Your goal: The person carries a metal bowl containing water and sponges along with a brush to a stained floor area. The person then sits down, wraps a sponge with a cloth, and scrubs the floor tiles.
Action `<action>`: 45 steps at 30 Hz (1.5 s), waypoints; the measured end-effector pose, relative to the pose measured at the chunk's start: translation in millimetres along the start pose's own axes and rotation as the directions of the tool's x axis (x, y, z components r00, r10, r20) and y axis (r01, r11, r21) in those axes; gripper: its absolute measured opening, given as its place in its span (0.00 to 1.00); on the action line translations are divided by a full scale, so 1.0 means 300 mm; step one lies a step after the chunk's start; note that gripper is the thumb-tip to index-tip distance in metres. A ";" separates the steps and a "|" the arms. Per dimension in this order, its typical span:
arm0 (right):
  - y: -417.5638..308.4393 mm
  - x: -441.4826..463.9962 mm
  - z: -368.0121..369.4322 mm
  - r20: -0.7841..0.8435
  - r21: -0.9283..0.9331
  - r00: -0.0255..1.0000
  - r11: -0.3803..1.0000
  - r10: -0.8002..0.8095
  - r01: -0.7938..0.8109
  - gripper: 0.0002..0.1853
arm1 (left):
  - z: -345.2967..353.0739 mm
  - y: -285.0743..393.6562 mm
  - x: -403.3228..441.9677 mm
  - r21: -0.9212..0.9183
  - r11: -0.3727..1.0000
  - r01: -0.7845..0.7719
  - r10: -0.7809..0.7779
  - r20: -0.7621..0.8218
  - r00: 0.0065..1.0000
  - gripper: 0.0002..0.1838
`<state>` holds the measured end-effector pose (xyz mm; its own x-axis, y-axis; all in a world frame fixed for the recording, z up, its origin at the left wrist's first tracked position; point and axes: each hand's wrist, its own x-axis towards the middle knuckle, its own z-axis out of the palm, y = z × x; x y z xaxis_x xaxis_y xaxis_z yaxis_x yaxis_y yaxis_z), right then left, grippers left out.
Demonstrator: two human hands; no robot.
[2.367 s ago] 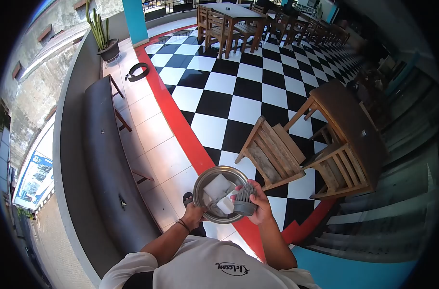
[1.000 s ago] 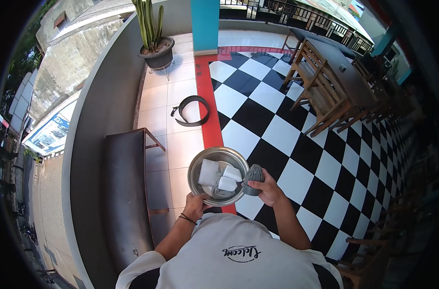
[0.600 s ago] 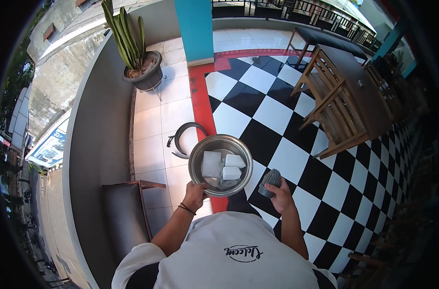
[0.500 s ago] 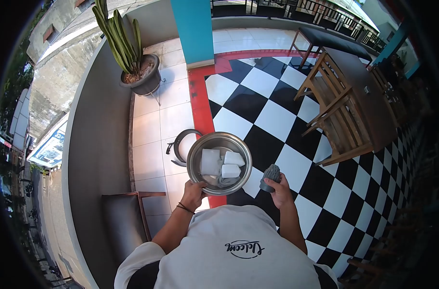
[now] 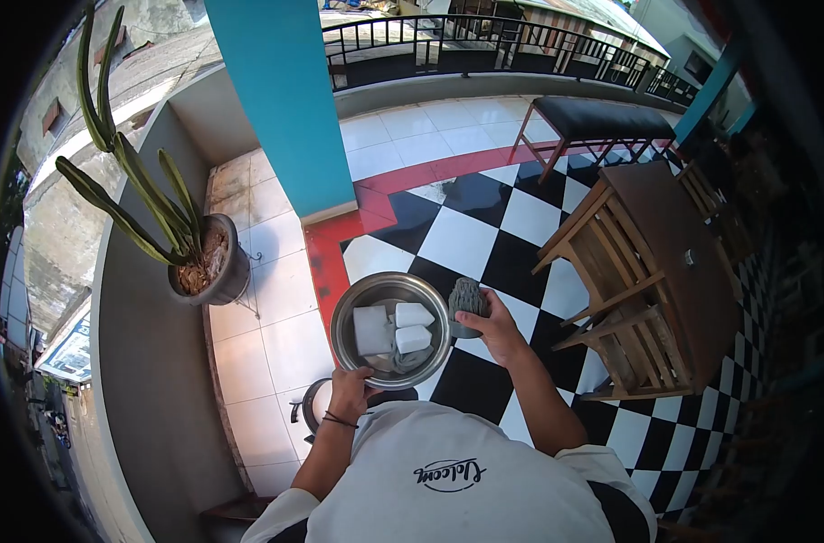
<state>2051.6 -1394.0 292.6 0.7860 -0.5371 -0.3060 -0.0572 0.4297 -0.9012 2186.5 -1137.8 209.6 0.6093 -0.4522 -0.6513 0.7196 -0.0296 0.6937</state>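
Note:
My left hand (image 5: 350,389) is closed on the near rim of a round metal bowl (image 5: 338,348), held up at waist height. In the bowl lie a larger white block (image 5: 370,330), two smaller white pieces (image 5: 414,315) with pointed ends, and some soft-looking grey material (image 5: 403,363). My right hand (image 5: 497,328) grips a grey, ridged object (image 5: 466,297), shaped like a small potted cactus. It is upright, close beside the bowl's right rim; whether they touch, I cannot tell.
A round vessel with a black handle (image 5: 314,407) is on the tiles below, partly hidden. A potted cactus (image 5: 217,262) stands at left by the low wall. Ahead rises a blue pillar (image 5: 281,109). Wooden chairs (image 5: 602,244), a table (image 5: 670,262) and a black bench (image 5: 602,118) are at right.
My right hand has brought the grey ridged object up and left, close to the bowl. The view has tilted up and turned, so the pillar and potted cactus appear larger.

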 end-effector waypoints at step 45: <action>-1.776 3.648 -1.379 -0.584 0.242 0.805 0.923 -0.109 0.300 0.28 | 2.958 2.028 3.345 0.380 0.924 0.038 -0.215 0.436 0.874 0.15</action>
<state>2687.6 -2511.2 310.9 0.2796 -0.9026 -0.3274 0.3323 0.4109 -0.8489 2940.4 -2400.6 250.8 0.2327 -0.7772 -0.5847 0.5620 -0.3831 0.7330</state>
